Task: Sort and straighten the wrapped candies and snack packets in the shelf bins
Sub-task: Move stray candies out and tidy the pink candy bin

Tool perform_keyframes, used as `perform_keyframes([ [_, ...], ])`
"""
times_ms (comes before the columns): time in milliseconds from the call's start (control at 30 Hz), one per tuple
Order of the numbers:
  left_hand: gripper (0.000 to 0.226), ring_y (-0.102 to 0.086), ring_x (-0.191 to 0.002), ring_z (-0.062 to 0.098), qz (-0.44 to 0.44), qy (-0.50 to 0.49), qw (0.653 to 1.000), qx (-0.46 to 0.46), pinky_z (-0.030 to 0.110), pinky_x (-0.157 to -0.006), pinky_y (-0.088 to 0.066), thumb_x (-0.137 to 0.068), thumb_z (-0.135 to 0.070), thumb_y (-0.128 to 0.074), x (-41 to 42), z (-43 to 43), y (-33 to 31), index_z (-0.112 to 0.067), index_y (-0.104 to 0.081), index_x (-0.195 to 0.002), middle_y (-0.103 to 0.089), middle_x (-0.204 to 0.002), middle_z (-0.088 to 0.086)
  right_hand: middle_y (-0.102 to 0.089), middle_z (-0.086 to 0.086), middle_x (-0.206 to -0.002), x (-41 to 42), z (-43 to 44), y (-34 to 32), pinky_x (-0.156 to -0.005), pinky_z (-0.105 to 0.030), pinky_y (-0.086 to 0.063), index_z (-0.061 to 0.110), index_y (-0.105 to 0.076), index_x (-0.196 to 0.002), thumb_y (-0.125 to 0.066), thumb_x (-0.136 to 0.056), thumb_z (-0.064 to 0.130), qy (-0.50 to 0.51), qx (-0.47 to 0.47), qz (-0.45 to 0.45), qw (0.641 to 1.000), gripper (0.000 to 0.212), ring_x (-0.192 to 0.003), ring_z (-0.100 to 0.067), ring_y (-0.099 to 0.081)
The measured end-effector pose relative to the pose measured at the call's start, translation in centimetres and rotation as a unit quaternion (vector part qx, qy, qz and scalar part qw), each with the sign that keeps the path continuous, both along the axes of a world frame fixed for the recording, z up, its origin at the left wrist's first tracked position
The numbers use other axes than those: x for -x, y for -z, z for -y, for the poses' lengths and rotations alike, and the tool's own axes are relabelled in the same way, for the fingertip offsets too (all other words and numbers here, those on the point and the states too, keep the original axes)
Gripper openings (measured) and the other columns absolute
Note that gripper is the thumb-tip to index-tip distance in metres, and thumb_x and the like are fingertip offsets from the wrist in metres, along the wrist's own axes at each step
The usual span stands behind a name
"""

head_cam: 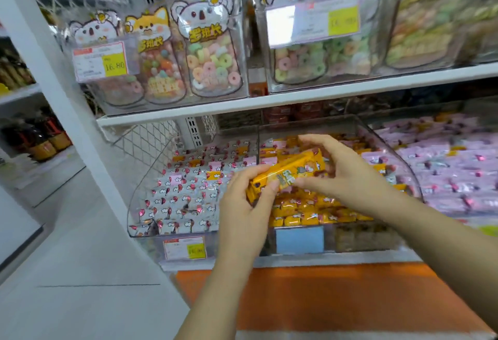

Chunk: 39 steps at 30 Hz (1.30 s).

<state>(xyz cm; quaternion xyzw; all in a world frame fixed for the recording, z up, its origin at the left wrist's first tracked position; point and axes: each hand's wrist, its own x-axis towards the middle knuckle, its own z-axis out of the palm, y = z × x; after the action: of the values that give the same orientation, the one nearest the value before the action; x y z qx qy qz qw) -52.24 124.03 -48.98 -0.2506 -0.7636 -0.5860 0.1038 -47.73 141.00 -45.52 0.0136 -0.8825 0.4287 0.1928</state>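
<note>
Our left hand (242,204) and right hand (347,175) both pinch a small stack of yellow foil snack packets (291,171), held above the middle clear plastic bin (389,148) of yellow candies; a loosening pinch could spill one into the neighbouring white wrapped candies (183,191).

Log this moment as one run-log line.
step: straightening | left hand: grips yellow packets | right hand: grips yellow packets | where: over middle bin
</note>
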Motion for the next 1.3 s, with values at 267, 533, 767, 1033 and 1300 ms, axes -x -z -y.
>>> perform_keyframes([
  [267, 0.029, -0.048, -0.105, -0.01, -0.038, 0.1, 0.992, 0.07, 0.018, -0.091, -0.044, -0.09, -0.03, -0.06, -4.0, -7.8, -1.1, -0.048, -0.049, -0.109, -0.05, -0.11, -0.028, -0.069, 0.008, -0.071, -4.9, -6.1, 0.9, -0.055, -0.019, -0.052, 0.024, -0.058, -0.106, -0.071, -0.064, 0.029, 0.037, 0.347, -0.056, 0.936, 0.045, -0.058, -0.008, -0.064],
  [533, 0.028, -0.05, -0.1, -0.007, -0.081, 0.17, 0.97, 0.155, 0.01, -0.082, -0.041, -0.089, -0.027, -0.061, -7.2, -15.0, -1.3, -0.042, -0.051, -0.111, -0.055, -0.108, -0.021, -0.068, 0.0, -0.083, -10.4, -12.2, 2.2, -0.071, -0.024, -0.057, 0.018, -0.059, -0.095, -0.064, -0.085, 0.014, 0.119, 0.363, -0.127, 0.915, 0.012, -0.078, -0.013, -0.067],
  [767, 0.03, -0.052, -0.101, 0.0, -0.112, 0.19, 0.957, 0.189, 0.017, -0.086, -0.044, -0.09, -0.027, -0.06, -8.7, -20.5, -1.0, -0.033, -0.054, -0.119, -0.056, -0.113, -0.016, -0.063, 0.002, -0.085, -13.4, -16.1, 3.5, -0.063, -0.022, -0.055, 0.02, -0.057, -0.095, -0.065, -0.086, 0.018, 0.183, 0.371, -0.167, 0.895, 0.012, -0.071, -0.007, -0.067],
  [1033, 0.048, -0.053, -0.108, 0.002, -0.078, 0.228, 0.953, 0.186, 0.026, -0.092, -0.046, -0.091, -0.029, -0.059, -10.2, -27.0, -0.6, -0.031, -0.041, -0.136, -0.049, -0.123, -0.016, -0.065, 0.011, -0.074, -17.0, -20.8, 4.3, -0.074, -0.029, -0.053, 0.024, -0.059, -0.089, -0.066, -0.086, 0.017, 0.338, 0.376, -0.289, 0.813, 0.01, -0.069, -0.006, -0.064],
  [1300, 0.028, -0.054, -0.105, 0.019, -0.214, 0.226, 0.893, 0.326, 0.037, -0.092, -0.044, -0.091, -0.029, -0.055, -12.0, -34.3, 1.1, -0.023, -0.063, -0.117, -0.059, -0.117, -0.002, -0.068, 0.005, -0.091, -21.1, -24.6, 5.1, -0.087, -0.045, -0.053, 0.012, -0.057, -0.115, -0.068, -0.083, 0.025, 0.44, 0.346, -0.304, 0.771, 0.036, -0.076, -0.006, -0.065],
])
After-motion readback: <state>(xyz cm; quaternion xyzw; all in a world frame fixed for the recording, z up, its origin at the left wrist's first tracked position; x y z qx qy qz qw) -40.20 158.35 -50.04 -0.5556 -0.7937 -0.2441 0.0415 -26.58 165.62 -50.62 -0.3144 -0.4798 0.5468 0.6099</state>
